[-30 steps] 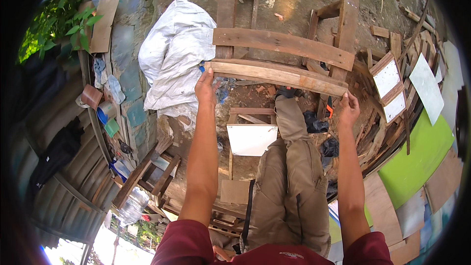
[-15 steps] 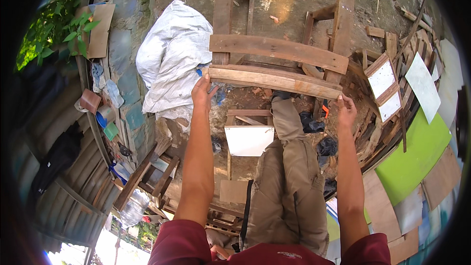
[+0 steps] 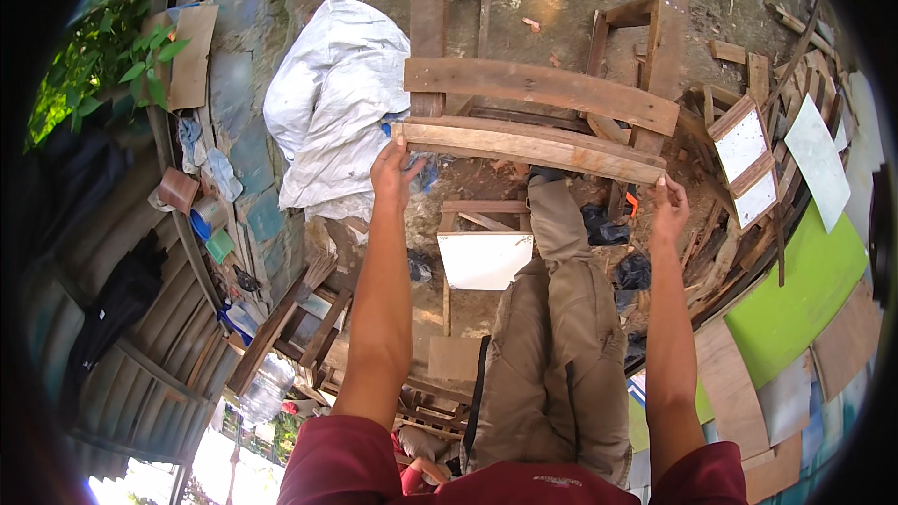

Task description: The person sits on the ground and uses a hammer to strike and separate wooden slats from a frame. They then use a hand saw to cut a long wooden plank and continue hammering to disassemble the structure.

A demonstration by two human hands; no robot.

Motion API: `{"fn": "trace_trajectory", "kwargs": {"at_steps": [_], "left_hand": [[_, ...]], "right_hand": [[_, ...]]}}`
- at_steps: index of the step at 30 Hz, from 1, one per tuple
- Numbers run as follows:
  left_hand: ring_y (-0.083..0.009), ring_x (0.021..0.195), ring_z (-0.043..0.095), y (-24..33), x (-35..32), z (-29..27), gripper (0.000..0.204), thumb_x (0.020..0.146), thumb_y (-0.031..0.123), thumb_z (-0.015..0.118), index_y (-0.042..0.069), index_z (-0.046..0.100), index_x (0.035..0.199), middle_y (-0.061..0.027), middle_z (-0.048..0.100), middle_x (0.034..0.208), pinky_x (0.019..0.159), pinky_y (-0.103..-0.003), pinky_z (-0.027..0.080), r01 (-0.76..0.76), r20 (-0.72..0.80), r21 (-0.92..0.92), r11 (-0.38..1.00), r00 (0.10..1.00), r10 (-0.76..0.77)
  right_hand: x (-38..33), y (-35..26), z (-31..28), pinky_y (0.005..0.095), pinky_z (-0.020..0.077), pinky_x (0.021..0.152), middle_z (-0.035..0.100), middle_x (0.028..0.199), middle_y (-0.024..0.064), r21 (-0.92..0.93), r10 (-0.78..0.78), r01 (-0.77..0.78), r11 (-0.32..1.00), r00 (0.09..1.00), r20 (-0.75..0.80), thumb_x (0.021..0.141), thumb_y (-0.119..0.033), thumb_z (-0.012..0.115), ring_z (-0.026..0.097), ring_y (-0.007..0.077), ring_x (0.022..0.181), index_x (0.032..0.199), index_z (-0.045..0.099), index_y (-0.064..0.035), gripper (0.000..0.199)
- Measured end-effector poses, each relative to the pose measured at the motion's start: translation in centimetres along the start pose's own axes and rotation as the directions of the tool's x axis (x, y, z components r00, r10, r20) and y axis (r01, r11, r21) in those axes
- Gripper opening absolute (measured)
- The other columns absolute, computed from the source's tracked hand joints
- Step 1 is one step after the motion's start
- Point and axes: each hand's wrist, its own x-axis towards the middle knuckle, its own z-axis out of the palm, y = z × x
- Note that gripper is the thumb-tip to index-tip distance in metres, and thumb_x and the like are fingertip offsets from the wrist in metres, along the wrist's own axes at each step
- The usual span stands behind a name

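Note:
A long wooden plank (image 3: 533, 151) is held out level in front of me, gripped at both ends. My left hand (image 3: 393, 168) pinches its left end, thumb on the near edge. At the opposite end, the thumb and fingers of my right hand (image 3: 669, 208) close on the corner. Just beyond the plank, a darker crosspiece (image 3: 533, 92) lies over two long wooden beams, the left beam (image 3: 429, 9) and the right beam (image 3: 666, 28). The fingers under the plank are partly hidden.
A white sack (image 3: 327, 103) bulges left of the beams. Below the plank is a small white-topped wooden piece (image 3: 486, 260), beside my legs. Scrap wood and a green panel (image 3: 795, 299) crowd the right. Behind me, part of another person (image 3: 426, 458) shows at the lower edge.
The scene, with the plank and my hands, sits slightly farther right in the picture. Both hands keep their hold on the plank. More of the person at the lower edge shows.

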Motion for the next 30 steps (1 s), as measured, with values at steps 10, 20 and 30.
{"fn": "trace_trajectory", "kwargs": {"at_steps": [10, 20, 30], "left_hand": [[-0.0292, 0.129, 0.052, 0.1, -0.1, 0.1, 0.051, 0.094, 0.027, 0.072, -0.004, 0.055, 0.131, -0.0161, 0.060, 0.127, 0.100, -0.059, 0.052, -0.005, 0.002, -0.022, 1.000, 1.000, 0.005], [-0.0271, 0.139, 0.042, -0.1, -0.5, 0.4, 0.056, 0.097, 0.033, 0.067, 0.001, 0.049, 0.139, -0.0125, 0.050, 0.141, 0.102, -0.063, 0.049, -0.024, 0.056, -0.005, 1.000, 0.998, 0.025], [-0.0239, 0.132, 0.051, -0.6, 0.2, 0.0, 0.058, 0.096, 0.033, 0.070, 0.001, 0.051, 0.141, -0.0109, 0.056, 0.137, 0.106, -0.061, 0.043, -0.064, 0.059, -0.004, 0.998, 0.996, 0.064]], "right_hand": [[0.0, 0.8, 0.1, 0.0324, 0.0512, 0.081, 0.070, 0.104, 0.0053, -0.003, -0.020, 0.020, 1.000, 0.999, 0.045, 0.099, -0.026, 0.067, 0.066, 0.0153, 0.091, 0.111, 0.065, -0.0057, 0.024], [0.0, -0.5, 0.0, 0.0306, 0.0496, 0.083, 0.069, 0.103, 0.0066, -0.069, 0.051, -0.048, 0.996, 0.998, 0.035, 0.099, -0.022, 0.068, 0.064, 0.0157, 0.095, 0.112, 0.069, -0.0033, 0.023], [-0.7, 2.3, 1.5, 0.0319, 0.0512, 0.088, 0.065, 0.113, 0.0087, 0.129, -0.136, 0.149, 0.980, 0.985, -0.104, 0.098, -0.018, 0.068, 0.062, 0.0163, 0.101, 0.114, 0.065, -0.0020, 0.023]]}}
